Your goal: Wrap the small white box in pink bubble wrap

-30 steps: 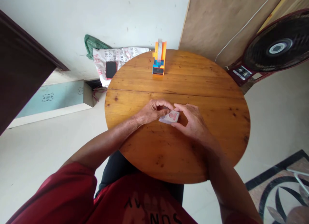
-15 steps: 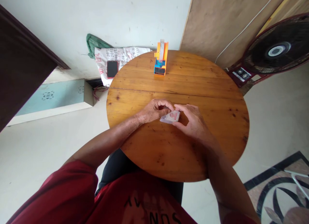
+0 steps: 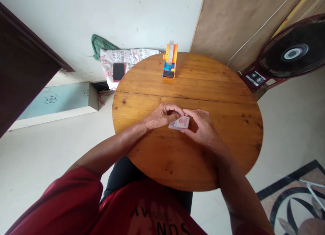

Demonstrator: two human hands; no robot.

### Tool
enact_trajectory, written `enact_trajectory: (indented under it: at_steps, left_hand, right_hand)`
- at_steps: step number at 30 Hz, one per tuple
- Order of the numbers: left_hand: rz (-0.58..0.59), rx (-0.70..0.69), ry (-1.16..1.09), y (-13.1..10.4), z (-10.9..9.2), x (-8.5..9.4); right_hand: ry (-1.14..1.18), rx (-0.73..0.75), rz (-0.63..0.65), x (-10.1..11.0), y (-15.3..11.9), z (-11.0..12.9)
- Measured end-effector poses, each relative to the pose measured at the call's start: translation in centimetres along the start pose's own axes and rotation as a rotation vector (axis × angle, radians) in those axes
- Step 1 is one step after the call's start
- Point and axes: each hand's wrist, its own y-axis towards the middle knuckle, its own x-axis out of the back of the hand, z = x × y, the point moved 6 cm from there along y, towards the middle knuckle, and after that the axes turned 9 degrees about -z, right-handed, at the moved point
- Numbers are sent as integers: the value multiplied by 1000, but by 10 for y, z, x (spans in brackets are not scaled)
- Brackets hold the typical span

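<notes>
A small pale packet with red print (image 3: 183, 122), partly inside clear plastic, is held between both hands above the middle of the round wooden table (image 3: 162, 160). At its upper left side, my left hand (image 3: 166, 115) is closed, thumb and forefinger pinching near the packet's upper edge. My right hand (image 3: 203, 126) grips the packet from the right, fingers at the far edge and thumb at the near edge. The fingertips of both hands nearly meet at the far edge and hide part of it.
An orange and blue tape dispenser (image 3: 170, 61) stands at the table's far side. Beyond the left edge, a dark phone (image 3: 118, 72) lies on a printed white sack (image 3: 106, 59). A large fan (image 3: 291, 52) stands at the right.
</notes>
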Motion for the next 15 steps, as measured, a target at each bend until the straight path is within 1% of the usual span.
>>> enact_trajectory:
  at_steps: [9, 15]
  left_hand:
    - [-20, 25, -82, 3, 10, -2]
    - [-34, 40, -18, 4, 13, -1]
  right_hand:
    - [-26, -57, -3, 1, -1, 0]
    - [-11, -13, -11, 0, 0, 1]
